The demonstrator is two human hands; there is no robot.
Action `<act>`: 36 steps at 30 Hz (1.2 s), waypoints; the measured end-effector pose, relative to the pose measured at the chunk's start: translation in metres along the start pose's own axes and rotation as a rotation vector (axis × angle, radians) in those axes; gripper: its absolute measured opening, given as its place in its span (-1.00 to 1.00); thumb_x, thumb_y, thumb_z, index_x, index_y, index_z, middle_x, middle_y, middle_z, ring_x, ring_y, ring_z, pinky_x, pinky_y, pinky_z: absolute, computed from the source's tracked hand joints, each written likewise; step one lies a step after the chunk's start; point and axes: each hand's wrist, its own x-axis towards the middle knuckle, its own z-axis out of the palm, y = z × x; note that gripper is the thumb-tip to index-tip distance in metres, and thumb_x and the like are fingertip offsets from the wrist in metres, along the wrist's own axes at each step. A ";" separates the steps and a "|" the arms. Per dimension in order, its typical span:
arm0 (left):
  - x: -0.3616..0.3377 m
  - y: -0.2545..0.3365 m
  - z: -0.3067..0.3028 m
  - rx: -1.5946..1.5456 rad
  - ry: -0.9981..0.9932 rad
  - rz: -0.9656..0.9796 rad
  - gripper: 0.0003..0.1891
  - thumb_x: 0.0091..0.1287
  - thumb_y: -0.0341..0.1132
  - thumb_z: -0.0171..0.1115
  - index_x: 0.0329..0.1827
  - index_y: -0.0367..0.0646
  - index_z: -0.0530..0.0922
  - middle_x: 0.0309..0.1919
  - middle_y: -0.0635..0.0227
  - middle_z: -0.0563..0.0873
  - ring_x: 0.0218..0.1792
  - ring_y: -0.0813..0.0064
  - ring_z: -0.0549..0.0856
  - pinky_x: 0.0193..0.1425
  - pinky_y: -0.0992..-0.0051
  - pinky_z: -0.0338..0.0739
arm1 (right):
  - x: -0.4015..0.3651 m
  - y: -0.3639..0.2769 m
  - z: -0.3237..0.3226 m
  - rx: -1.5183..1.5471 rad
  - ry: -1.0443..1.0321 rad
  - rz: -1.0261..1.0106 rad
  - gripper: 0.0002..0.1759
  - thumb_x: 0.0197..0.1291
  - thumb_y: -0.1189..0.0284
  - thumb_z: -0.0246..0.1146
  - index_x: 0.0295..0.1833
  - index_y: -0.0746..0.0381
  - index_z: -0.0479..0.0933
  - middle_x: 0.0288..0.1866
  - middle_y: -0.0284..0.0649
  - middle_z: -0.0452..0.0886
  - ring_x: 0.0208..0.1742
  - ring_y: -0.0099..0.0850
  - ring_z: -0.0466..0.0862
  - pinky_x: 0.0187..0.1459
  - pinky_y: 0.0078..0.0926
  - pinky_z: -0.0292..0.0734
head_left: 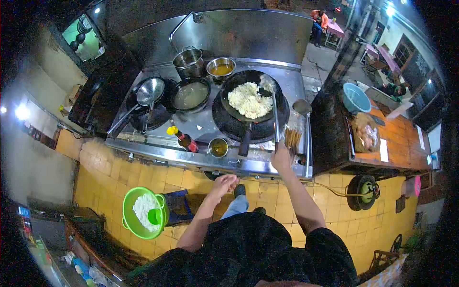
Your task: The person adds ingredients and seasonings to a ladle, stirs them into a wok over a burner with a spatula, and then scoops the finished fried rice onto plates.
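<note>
Head camera view: the wok sits on the right side of the steel tabletop, with pale rice heaped at its middle. The right hand is closed around the long handle of a ladle, whose dark head reaches the rice's right edge. The left hand is loosely curled, appears empty, and hovers in front of the wok, apart from the wok handle.

For even turning, the ladle should go in low against the metal, slide beneath the heap and fold it inward rather than press down. Lumps are better broken with the back of its head. The rice lies close to the wok's near rim, so strokes drawn toward the body should be short to avoid spilling. A left-hand grip on the wok handle would steady the wok, provided it is not too hot. The small cup left of that handle and the stick bundle to its right leave limited room, so wide elbow or wrist swings risk knocking them.
</note>
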 end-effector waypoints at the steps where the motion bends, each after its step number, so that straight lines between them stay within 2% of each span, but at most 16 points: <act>1: 0.007 0.003 -0.006 0.002 0.003 -0.005 -0.64 0.30 -0.09 0.10 0.01 -0.15 0.48 -0.16 0.39 0.62 -0.28 0.60 0.56 -0.28 0.58 0.46 | 0.008 0.014 0.022 0.005 -0.004 0.003 -0.50 0.11 0.48 0.01 0.17 0.45 0.19 -0.32 0.13 0.51 -0.29 0.07 0.59 -0.27 -0.03 0.50; 3: 0.011 0.003 -0.014 -0.067 0.086 -0.020 -0.67 0.29 -0.10 0.11 -0.08 -0.17 0.52 -0.26 0.45 0.66 -0.30 0.63 0.57 -0.27 0.59 0.44 | 0.013 0.046 0.070 -0.277 -0.245 0.134 -0.51 0.15 0.45 -0.06 0.19 0.41 0.15 -0.22 0.17 0.48 -0.16 0.05 0.58 -0.14 -0.07 0.51; 4: 0.009 0.011 -0.015 -0.105 0.118 -0.029 -0.68 0.29 -0.12 0.11 -0.06 -0.16 0.51 -0.24 0.45 0.65 -0.30 0.64 0.56 -0.27 0.60 0.44 | 0.029 0.004 0.018 -0.234 -0.390 0.251 -0.52 0.16 0.46 -0.11 0.22 0.37 0.17 -0.21 0.17 0.49 -0.18 0.05 0.58 -0.13 -0.10 0.52; 8: 0.045 0.008 -0.032 -0.074 0.060 0.005 -0.68 0.28 -0.13 0.12 -0.06 -0.17 0.51 -0.23 0.43 0.65 -0.32 0.63 0.56 -0.26 0.59 0.44 | 0.046 0.001 -0.015 -0.185 -0.286 0.133 -0.44 0.08 0.46 0.02 0.25 0.36 0.19 -0.33 0.18 0.52 -0.26 0.02 0.60 -0.25 -0.11 0.53; 10: 0.066 0.015 -0.031 -0.050 0.045 0.002 -0.65 0.27 -0.11 0.13 -0.03 -0.17 0.50 -0.20 0.42 0.63 -0.27 0.64 0.56 -0.26 0.59 0.44 | 0.039 -0.026 -0.004 -0.130 -0.211 0.462 -0.49 0.02 0.46 0.10 0.12 0.44 0.26 -0.42 0.22 0.53 -0.31 0.10 0.58 -0.21 -0.09 0.50; 13: 0.105 0.011 -0.023 0.062 0.058 0.035 -0.65 0.27 -0.11 0.14 -0.05 -0.20 0.50 -0.20 0.42 0.61 -0.28 0.65 0.56 -0.34 0.60 0.45 | 0.024 -0.025 0.043 0.170 -0.149 0.281 -0.61 0.01 0.41 0.12 -0.02 0.36 0.37 -0.45 0.19 0.53 -0.36 0.10 0.57 -0.31 -0.15 0.47; 15: 0.139 -0.004 -0.018 0.233 0.072 0.015 -0.65 0.27 -0.12 0.14 -0.06 -0.22 0.48 -0.28 0.42 0.61 -0.32 0.64 0.56 -0.39 0.60 0.46 | 0.049 -0.020 0.007 0.294 -0.300 0.315 -0.70 0.03 0.40 0.14 -0.15 0.37 0.40 -0.48 0.11 0.53 -0.45 -0.01 0.55 -0.36 -0.23 0.45; 17: 0.144 0.015 -0.008 0.094 0.047 0.003 -0.66 0.27 -0.14 0.14 -0.07 -0.23 0.47 -0.35 0.42 0.60 -0.41 0.65 0.56 -0.44 0.58 0.47 | 0.056 0.003 -0.031 0.160 -0.342 0.144 -0.49 0.04 0.39 0.16 0.12 0.39 0.32 -0.33 0.23 0.53 -0.24 0.11 0.55 -0.19 -0.08 0.45; 19: 0.152 0.022 -0.001 -0.012 -0.058 -0.102 -0.61 0.26 -0.11 0.16 -0.03 -0.24 0.45 -0.41 0.40 0.60 -0.49 0.63 0.56 -0.46 0.55 0.48 | 0.048 -0.020 -0.077 0.044 -0.313 0.105 -0.44 0.02 0.41 0.16 0.18 0.35 0.29 -0.36 0.20 0.52 -0.33 0.10 0.55 -0.27 -0.07 0.46; 21: 0.167 0.008 0.003 0.105 -0.008 -0.077 -0.55 0.21 -0.03 0.19 -0.06 -0.26 0.47 -0.43 0.38 0.62 -0.58 0.61 0.55 -0.49 0.57 0.49 | 0.038 -0.030 -0.095 -0.068 -0.325 0.097 -0.42 0.04 0.43 0.12 0.23 0.33 0.24 -0.36 0.18 0.52 -0.39 0.08 0.55 -0.33 -0.05 0.46; 23: 0.185 0.002 0.004 0.453 -0.020 -0.018 -0.52 0.16 0.03 0.22 -0.13 -0.26 0.52 -0.45 0.35 0.63 -0.62 0.58 0.55 -0.50 0.56 0.49 | 0.032 -0.033 -0.101 -0.150 -0.405 0.110 -0.43 0.07 0.47 0.03 0.26 0.32 0.20 -0.35 0.19 0.51 -0.40 0.09 0.55 -0.31 -0.04 0.48; 24: 0.165 0.030 0.009 0.272 -0.070 -0.068 -0.49 0.10 0.07 0.23 -0.18 -0.26 0.54 -0.47 0.28 0.65 -0.51 0.52 0.60 -0.43 0.47 0.50 | 0.035 -0.042 -0.096 -0.287 -0.518 0.171 -0.45 0.09 0.50 -0.04 0.28 0.28 0.19 -0.37 0.19 0.52 -0.38 0.07 0.57 -0.31 -0.02 0.50; 29: 0.194 0.025 0.010 0.148 -0.104 -0.117 -0.66 0.09 -0.10 0.24 -0.29 -0.24 0.55 -0.50 0.31 0.63 -0.54 0.51 0.60 -0.45 0.48 0.50 | 0.041 -0.035 0.001 -0.347 -0.496 0.220 -0.43 0.07 0.52 0.00 0.27 0.34 0.17 -0.40 0.18 0.54 -0.35 0.04 0.61 -0.32 -0.09 0.53; 31: 0.191 0.023 0.017 0.089 -0.117 -0.113 -0.73 0.09 -0.18 0.23 -0.32 -0.24 0.55 -0.51 0.32 0.63 -0.55 0.50 0.59 -0.46 0.47 0.51 | 0.050 -0.033 -0.016 -0.325 -0.525 0.177 -0.44 0.06 0.52 -0.03 0.26 0.36 0.19 -0.40 0.15 0.55 -0.35 0.02 0.62 -0.35 -0.10 0.55; 34: 0.188 0.027 0.020 -0.356 -0.177 -0.182 -0.79 0.08 -0.38 0.19 -0.24 -0.30 0.52 -0.45 0.25 0.64 -0.50 0.46 0.61 -0.44 0.48 0.54 | 0.061 -0.046 -0.086 -0.372 -0.599 0.055 -0.43 0.08 0.51 -0.02 0.28 0.34 0.18 -0.45 0.08 0.57 -0.38 0.01 0.64 -0.38 -0.18 0.58; 36: 0.188 0.031 0.022 -0.344 -0.227 -0.145 -0.78 0.09 -0.38 0.20 -0.23 -0.30 0.51 -0.45 0.26 0.63 -0.49 0.47 0.61 -0.43 0.49 0.54 | 0.053 -0.040 -0.050 -0.389 -0.558 0.140 -0.44 0.09 0.51 -0.03 0.27 0.34 0.18 -0.47 0.09 0.57 -0.42 0.01 0.64 -0.37 -0.17 0.58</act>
